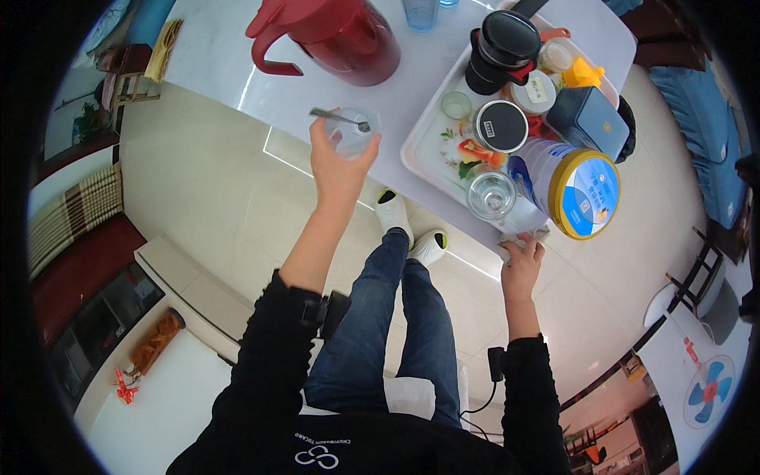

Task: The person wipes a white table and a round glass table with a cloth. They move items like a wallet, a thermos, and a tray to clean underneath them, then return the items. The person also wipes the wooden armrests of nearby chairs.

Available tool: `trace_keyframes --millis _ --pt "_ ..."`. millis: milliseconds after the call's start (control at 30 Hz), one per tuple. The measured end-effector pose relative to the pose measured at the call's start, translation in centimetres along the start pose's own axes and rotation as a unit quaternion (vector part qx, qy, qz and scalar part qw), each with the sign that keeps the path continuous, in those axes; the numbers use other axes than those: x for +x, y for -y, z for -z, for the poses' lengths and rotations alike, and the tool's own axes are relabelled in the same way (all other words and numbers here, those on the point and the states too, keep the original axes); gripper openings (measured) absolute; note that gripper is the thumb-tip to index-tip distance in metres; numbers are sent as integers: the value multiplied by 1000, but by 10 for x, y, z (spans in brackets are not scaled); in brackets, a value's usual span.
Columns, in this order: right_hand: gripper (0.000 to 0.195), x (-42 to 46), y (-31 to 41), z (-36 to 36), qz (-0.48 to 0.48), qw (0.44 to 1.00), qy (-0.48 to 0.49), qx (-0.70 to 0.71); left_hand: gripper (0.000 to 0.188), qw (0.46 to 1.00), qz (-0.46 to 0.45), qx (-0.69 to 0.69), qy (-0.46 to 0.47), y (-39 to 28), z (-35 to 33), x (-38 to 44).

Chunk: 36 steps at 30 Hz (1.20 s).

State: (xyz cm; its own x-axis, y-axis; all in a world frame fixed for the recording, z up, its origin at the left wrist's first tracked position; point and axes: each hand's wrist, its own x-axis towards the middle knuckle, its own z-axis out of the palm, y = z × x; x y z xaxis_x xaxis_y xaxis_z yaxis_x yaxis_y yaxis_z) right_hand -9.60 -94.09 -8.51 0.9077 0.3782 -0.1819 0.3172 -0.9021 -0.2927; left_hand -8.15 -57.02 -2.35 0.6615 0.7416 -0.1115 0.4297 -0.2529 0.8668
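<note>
My left hand [342,163] grips a clear cup [358,142] near the table's front edge. A metal spoon [338,118] lies across the cup, its bowl end over the opening. At the tray's near right corner, my right hand [522,261] is closed on a pale crumpled cloth [508,249]. Just beyond that hand stands a clear glass [491,196] on the floral tray [421,145]. A large tin with a gold-rimmed lid [585,193] is to the right of the glass. Behind the glass is a jar with a black lid [502,126].
A red thermal jug [362,47] stands on the white table [208,44] beyond my left hand, with a blue glass [421,13] to its right. The tray also bears a black lidded cup [507,41], a small green glass [456,105], a white-lidded jar [534,93] and a blue box [588,122].
</note>
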Motion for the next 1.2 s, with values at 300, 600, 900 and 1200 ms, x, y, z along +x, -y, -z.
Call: trace_keyframes --millis 300,600,900,1200 --pt "28 -1 1 2 -5 1000 -5 -15 70 974 -106 -56 194 -31 -18 -53" --pt "24 -1 6 3 -12 1000 -20 3 71 966 -129 9 222 -23 -53 -51" --pt "26 -1 6 0 -18 999 -31 6 78 965 -98 17 243 -12 -61 -43" --pt "30 -3 2 18 -19 998 9 57 119 961 -87 -1 263 -25 -35 -39"
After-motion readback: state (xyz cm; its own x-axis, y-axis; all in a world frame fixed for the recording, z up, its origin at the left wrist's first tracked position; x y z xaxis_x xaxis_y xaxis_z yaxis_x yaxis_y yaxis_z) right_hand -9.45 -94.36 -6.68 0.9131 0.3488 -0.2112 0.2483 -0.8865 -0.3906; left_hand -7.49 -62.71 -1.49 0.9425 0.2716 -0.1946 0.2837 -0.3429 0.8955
